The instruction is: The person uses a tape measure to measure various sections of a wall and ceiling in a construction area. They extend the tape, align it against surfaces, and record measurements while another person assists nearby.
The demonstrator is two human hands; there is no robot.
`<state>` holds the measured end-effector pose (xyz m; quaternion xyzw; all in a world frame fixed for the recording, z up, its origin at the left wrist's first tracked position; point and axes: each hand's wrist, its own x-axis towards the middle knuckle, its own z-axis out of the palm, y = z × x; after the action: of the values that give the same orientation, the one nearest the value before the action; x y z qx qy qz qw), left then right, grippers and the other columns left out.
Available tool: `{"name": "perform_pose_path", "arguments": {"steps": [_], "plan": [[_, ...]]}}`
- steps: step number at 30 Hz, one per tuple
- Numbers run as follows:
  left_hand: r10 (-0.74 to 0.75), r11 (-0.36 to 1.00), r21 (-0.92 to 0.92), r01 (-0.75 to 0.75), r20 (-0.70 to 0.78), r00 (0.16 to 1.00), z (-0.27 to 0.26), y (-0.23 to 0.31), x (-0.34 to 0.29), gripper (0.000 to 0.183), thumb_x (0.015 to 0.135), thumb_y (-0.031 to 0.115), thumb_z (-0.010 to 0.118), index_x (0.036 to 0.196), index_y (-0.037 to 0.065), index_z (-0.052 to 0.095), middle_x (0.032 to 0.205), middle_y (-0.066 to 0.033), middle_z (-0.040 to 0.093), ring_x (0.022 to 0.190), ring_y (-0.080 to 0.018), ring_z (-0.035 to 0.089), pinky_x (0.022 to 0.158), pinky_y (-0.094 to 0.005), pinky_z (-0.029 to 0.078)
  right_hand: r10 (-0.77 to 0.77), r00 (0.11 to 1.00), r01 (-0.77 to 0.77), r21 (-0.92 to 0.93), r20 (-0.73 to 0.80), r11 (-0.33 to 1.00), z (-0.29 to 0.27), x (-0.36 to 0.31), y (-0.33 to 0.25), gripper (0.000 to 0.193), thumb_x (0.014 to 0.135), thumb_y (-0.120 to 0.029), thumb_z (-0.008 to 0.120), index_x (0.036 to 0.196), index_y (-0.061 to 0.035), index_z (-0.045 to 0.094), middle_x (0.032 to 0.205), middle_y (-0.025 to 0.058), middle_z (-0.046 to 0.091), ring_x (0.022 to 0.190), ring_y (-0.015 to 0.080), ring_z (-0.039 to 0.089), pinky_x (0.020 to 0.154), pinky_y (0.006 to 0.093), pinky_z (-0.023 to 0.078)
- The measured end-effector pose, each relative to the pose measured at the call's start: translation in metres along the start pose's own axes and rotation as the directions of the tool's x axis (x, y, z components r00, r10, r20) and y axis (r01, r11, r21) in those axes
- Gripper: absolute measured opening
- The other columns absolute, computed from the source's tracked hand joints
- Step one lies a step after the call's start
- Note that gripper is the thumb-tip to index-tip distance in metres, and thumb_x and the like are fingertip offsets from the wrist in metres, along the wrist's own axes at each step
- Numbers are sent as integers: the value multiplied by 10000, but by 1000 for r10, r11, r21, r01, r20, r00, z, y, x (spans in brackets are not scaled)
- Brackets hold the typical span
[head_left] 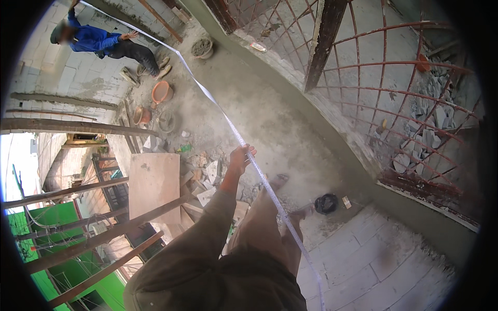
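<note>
A long white strip [230, 124], twisted in places, stretches from the upper left down past my legs to the lower edge. Whether it is a flat tape or a clear hose, I cannot tell. My left hand [242, 157] is closed around it, out in front of my left leg. A person in blue [96, 40] at the far left has one raised hand by the strip's far stretch; the other hand [128, 36] is held out below it. My right hand is out of the picture.
Broken block rubble [211, 171] and a pale board [154, 181] lie left of my legs. Orange buckets [162, 92] and a mortar-filled tub [202, 48] stand farther off. A black container [326, 203] sits right of my feet. Rusty metal grilles [394, 93] line the right side.
</note>
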<state>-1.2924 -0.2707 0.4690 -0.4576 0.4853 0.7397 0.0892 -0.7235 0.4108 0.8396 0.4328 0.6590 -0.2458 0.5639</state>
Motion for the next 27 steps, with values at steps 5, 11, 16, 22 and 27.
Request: {"name": "perform_pose_path", "arguments": {"steps": [5,11,16,22,27], "plan": [[-29,999,-18,31,77,997,25,-32,-28,356,1113,230,511,1397,27,581,1357,-148,683,1228,-281,697,1021,-439,555,-71,997,71,-43,-3,997,-21,26,15,391,1055,-377,658,841,-58,730,724,93,661,711,213,637,655,389,489],[-112,991,-60,117,81,990,30,-92,-55,372,1108,226,524,1414,22,577,1399,-145,661,1245,-286,689,1007,-432,564,-167,986,168,-129,19,977,-48,40,51,395,1058,-391,649,898,-44,752,772,111,690,761,228,668,694,393,512],[-153,985,-62,159,92,984,32,-140,-62,374,1102,202,518,1412,-2,567,1384,-161,659,1236,-296,689,986,-439,587,-324,941,337,-284,95,898,-68,28,92,408,1060,-402,642,945,-33,771,812,126,714,802,241,694,727,396,530],[-156,976,-137,167,90,984,27,-180,-65,367,1078,134,546,1386,-64,557,1293,-194,667,1182,-311,702,951,-410,614,-468,829,490,-6,-306,872,-51,13,119,293,1057,-286,645,994,-28,768,829,59,708,801,213,670,729,359,525],[-240,966,-72,249,115,964,39,-195,-48,338,1129,203,500,1406,22,572,1346,-132,697,1215,-241,692,978,-405,609,-191,972,192,7,138,981,-77,-3,70,244,1044,-232,666,952,-23,752,794,30,681,790,190,664,700,345,517]]}}
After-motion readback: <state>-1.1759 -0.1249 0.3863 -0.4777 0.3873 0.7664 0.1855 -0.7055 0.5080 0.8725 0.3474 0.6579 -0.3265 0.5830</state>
